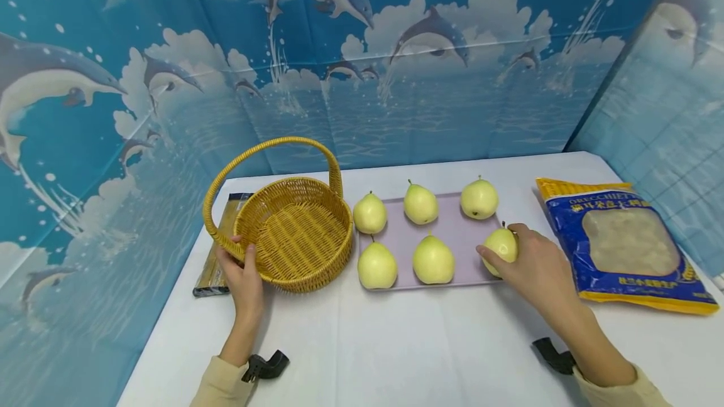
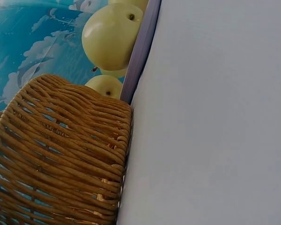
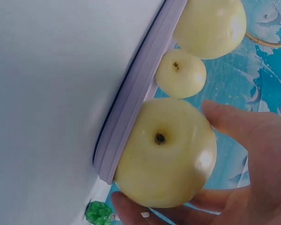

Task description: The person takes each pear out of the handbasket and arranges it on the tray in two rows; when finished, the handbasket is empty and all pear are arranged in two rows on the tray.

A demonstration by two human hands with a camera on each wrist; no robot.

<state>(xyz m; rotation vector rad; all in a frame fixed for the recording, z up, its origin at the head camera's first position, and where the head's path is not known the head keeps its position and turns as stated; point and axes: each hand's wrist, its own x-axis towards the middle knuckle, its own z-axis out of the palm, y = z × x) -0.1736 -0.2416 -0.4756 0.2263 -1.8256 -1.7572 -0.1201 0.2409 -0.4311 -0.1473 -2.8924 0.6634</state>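
Note:
A yellow-green pear (image 1: 501,249) at the near right corner of the lilac tray (image 1: 464,250) is held by my right hand (image 1: 537,269), thumb on one side and fingers on the other. The right wrist view shows this pear (image 3: 168,154) large beside the tray's rim, between thumb and fingers. Several other pears, among them one pear (image 1: 433,260) at the near middle, sit on the tray in two rows. My left hand (image 1: 243,272) grips the rim of a golden wicker basket (image 1: 322,278) at the base of its tall handle. No fruit shows inside the basket.
Right of the tray lies a blue and yellow pasta bag (image 1: 633,244). A flat brown-and-black package (image 1: 215,272) is partly under the basket on the left. Behind the white table (image 1: 384,344) hangs a dolphin-print curtain (image 1: 396,112).

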